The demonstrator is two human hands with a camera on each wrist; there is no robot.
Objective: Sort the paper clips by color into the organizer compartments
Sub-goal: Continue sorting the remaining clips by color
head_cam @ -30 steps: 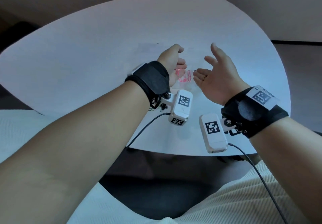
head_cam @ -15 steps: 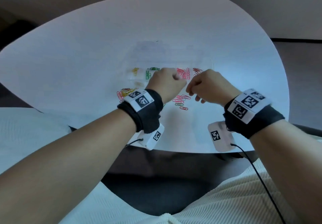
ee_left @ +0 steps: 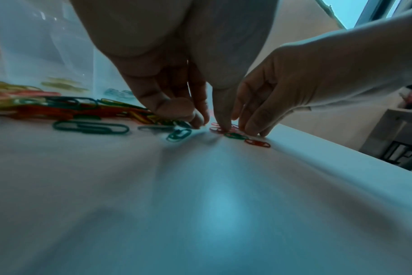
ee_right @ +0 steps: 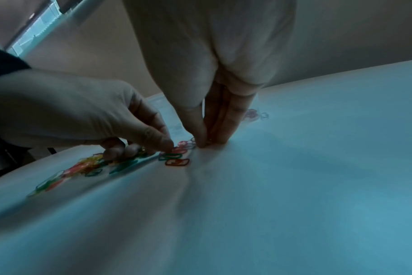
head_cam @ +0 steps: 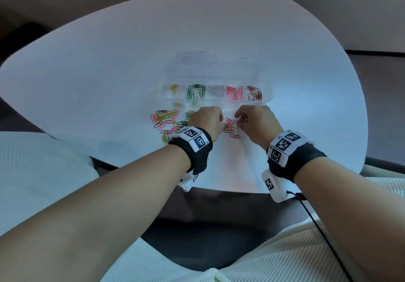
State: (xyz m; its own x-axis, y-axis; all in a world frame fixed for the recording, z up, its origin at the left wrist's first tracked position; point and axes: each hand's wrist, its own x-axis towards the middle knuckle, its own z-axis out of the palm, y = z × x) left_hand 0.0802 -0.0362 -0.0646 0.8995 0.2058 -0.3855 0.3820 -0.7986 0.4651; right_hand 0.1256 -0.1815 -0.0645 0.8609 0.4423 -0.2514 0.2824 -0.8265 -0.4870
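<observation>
On both wrist bands [head_cam: 198,142], black-and-white square code tags, no readable words

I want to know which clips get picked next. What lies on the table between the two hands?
A small cluster of pink clips between left hand and right hand, with a green clip and red clip nearer the person; clearest in the head view.

We can read no words, brand names or numbers anywhere. The only signs we see are black-and-white square code markers on the left wrist band [head_cam: 195,138], on the right wrist band [head_cam: 285,144], and on the white camera block [head_cam: 270,184] under the right wrist.
</observation>
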